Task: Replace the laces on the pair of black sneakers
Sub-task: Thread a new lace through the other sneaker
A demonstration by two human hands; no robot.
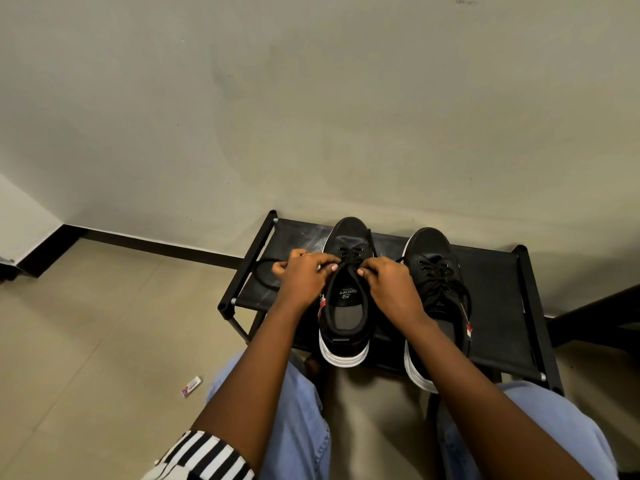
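- Nearest: knees in light blue jeans [301, 420] spread apart, so the person sits close to the low black worktop [498, 296] and both arms reach it without stretching; striped sleeve [204, 455] on the left arm.
- Small paper packet [191, 386] lies on the tiled floor [86, 341] to the left, well apart from the work; unclear what it is.
- Two black sneakers sit side by side on the worktop, heels toward the person, toes toward the wall, which puts the eyelets facing up under both hands.
- Left sneaker [346, 306]: the one being worked on; laced only at the eyelets nearest the toe, opening below is bare, insole visible. Judgement: threading roughly at the start on this one.
- Left hand [301, 275]: fingers curled, pinching the black lace [351, 259] at the left side of the eyelet row; loose slack loops out left over the worktop edge.
- Right hand [391, 280]: fingers curled, pinching the same lace on the right side of the row, just beside the other hand; pulling both ends evenly seems the point.
- Right sneaker [436, 292]: looks fully laced, untouched, partly hidden by the right forearm; red-white tag hangs at its side.
- Farthest: plain wall [311, 98] with dark skirting behind the worktop.
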